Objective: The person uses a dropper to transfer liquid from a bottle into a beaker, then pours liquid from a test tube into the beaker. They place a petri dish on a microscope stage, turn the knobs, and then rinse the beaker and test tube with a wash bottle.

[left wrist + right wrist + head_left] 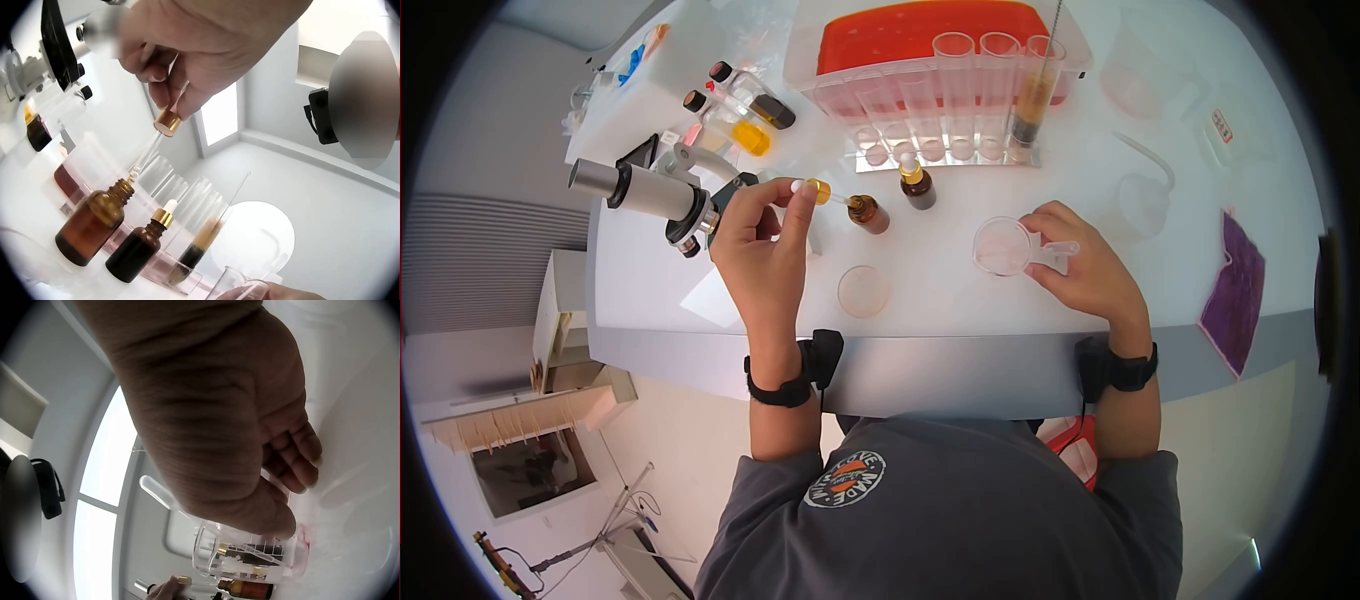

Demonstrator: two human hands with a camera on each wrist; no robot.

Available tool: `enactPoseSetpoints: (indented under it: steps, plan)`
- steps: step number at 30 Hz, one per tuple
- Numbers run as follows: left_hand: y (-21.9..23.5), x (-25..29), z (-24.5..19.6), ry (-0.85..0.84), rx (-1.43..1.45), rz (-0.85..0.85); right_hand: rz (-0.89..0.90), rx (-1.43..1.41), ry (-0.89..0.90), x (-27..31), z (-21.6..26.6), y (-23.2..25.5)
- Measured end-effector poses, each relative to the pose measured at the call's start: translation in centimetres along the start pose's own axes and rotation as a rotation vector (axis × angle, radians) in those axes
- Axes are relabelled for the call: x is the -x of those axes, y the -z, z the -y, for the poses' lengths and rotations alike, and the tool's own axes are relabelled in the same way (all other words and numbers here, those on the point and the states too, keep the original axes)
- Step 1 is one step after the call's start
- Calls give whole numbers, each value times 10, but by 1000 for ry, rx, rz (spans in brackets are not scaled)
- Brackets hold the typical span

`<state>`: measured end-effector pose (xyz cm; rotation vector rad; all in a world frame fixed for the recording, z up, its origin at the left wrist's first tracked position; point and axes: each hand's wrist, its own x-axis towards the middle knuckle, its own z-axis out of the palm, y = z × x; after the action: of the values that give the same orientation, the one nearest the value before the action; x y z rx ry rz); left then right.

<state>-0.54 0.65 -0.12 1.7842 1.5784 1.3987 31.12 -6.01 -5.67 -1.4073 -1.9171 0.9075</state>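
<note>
My left hand (762,240) pinches a dropper (167,122) by its bulb and gold collar. Its glass tube slants down, the tip right at the mouth of an uncapped amber bottle (94,222). Beside that bottle stands a second dark dropper bottle (134,253), closed with a gold collar and white bulb. My right hand (1090,265) holds a small clear beaker (1003,247) near the table's front edge, fingers and thumb at its side. A translucent plastic pipette (156,490) leans in this beaker, bulb end sticking out. Pinkish traces show near the beaker's base in the right wrist view.
A petri dish (864,291) lies between the hands. Behind are a rack of test tubes (955,100), one with layered brown contents (1034,95), and a tub of red liquid (930,30). A microscope (645,192) stands left, a wash bottle (1143,205) and purple cloth (1235,290) right.
</note>
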Motion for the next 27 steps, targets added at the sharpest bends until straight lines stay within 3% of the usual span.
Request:
enactPoseSetpoints:
  steps: [8,11,23,27]
  plan:
    - [-5,-3,4,-128,-245,252,-8,10,23,0,0,0]
    - [-5,-11,-7,-302,-401,228,1,6,5,0,1,1]
    - [-56,-35,-21,-416,-339,492,-15,14,34,1,-1,1]
    - [-56,-32,-27,-418,-313,403,-17,9,40,1,-4,0]
